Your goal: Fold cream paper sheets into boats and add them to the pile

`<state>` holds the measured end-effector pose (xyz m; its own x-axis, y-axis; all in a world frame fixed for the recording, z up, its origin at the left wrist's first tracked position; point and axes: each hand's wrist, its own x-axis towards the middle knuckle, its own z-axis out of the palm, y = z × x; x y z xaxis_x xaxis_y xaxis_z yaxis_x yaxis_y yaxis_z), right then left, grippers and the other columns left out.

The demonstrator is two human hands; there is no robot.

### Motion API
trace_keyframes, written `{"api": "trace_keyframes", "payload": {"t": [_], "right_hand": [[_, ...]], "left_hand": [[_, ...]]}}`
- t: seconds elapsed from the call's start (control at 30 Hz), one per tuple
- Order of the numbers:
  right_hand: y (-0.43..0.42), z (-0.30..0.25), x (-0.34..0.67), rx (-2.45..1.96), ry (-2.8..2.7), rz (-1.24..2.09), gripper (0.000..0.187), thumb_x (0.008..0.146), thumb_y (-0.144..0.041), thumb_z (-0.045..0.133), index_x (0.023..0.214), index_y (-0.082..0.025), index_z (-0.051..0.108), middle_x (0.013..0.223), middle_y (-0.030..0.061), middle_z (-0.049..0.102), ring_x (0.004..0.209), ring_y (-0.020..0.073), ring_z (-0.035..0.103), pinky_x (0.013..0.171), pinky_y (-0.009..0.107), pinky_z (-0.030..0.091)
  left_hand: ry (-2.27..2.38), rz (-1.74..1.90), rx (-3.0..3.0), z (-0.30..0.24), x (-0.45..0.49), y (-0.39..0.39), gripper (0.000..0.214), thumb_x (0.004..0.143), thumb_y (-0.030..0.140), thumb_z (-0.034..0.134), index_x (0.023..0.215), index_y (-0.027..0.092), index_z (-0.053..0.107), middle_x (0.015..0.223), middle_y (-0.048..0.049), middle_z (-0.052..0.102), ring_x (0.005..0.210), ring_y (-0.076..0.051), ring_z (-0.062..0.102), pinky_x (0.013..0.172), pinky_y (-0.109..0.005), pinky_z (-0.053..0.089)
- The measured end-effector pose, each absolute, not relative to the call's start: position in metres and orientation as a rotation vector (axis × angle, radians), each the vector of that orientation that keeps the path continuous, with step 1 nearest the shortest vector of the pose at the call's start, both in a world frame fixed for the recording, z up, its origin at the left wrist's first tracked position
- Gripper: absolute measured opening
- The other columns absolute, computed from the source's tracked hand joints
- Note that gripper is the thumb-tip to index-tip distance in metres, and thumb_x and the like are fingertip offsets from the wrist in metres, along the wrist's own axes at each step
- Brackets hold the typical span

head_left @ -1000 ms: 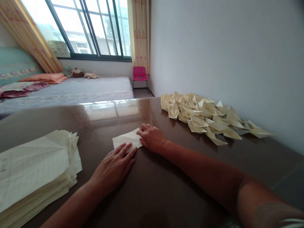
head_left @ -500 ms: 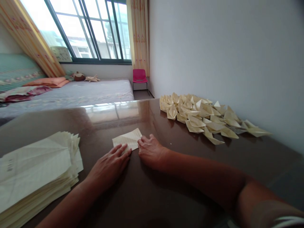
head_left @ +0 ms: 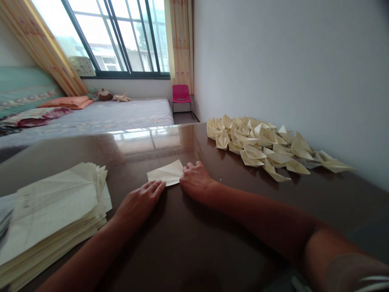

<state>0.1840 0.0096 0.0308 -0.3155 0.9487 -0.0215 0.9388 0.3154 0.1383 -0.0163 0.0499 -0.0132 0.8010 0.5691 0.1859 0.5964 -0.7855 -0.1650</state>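
Observation:
A small folded sheet of paper [head_left: 166,172], cream with faint printed lines, lies flat on the brown table in front of me. My left hand [head_left: 143,199] rests palm down at its near left edge, fingers stretched out and lying flat, their tips touching the paper. At the right end, my right hand [head_left: 197,181] is closed, with its fingers curled over the paper's edge; the thumb is hidden. To the left of my left hand sits a thick stack of paper sheets [head_left: 60,198]. Folded paper boats [head_left: 253,152] are heaped beyond my right hand.
The glossy brown table [head_left: 170,251] reaches to a white wall on the right. Past its far edge are a bed [head_left: 136,113] with pillows and toys, a pink chair [head_left: 181,94] and a window [head_left: 121,36] with curtains.
The view has shifted slightly, so the scene sits a little further right and higher. My left fingers have drawn closer together at the paper's near edge. My right hand stays at its right end.

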Motion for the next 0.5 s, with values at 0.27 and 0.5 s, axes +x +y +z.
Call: {"api": "trace_keyframes", "payload": {"t": [0.27, 0.5], "right_hand": [[0.015, 0.018, 0.191, 1.793, 2.544, 0.301, 0.025, 0.087, -0.013, 0.046, 0.089, -0.014, 0.070, 0.095, 0.0158, 0.068, 0.090, 0.0266, 0.058, 0.072, 0.039, 0.035], [0.026, 0.028, 0.211, 1.570, 2.816, 0.272, 0.015, 0.086, -0.021, 0.055, 0.096, -0.020, 0.066, 0.105, 0.0091, 0.066, 0.104, 0.0238, 0.052, 0.086, 0.037, 0.028]], "left_hand": [[-0.982, -0.204, -2.727, -0.010, -0.013, 0.047, 0.030, 0.089, 0.013, 0.048, 0.116, 0.022, 0.059, 0.116, -0.0077, 0.066, 0.105, -0.022, 0.063, 0.075, -0.030, 0.053], [-1.059, -0.511, -2.791, -0.016, -0.019, 0.053, 0.029, 0.095, 0.022, 0.043, 0.118, 0.025, 0.060, 0.120, -0.0037, 0.065, 0.114, -0.018, 0.057, 0.093, -0.033, 0.047]]}}
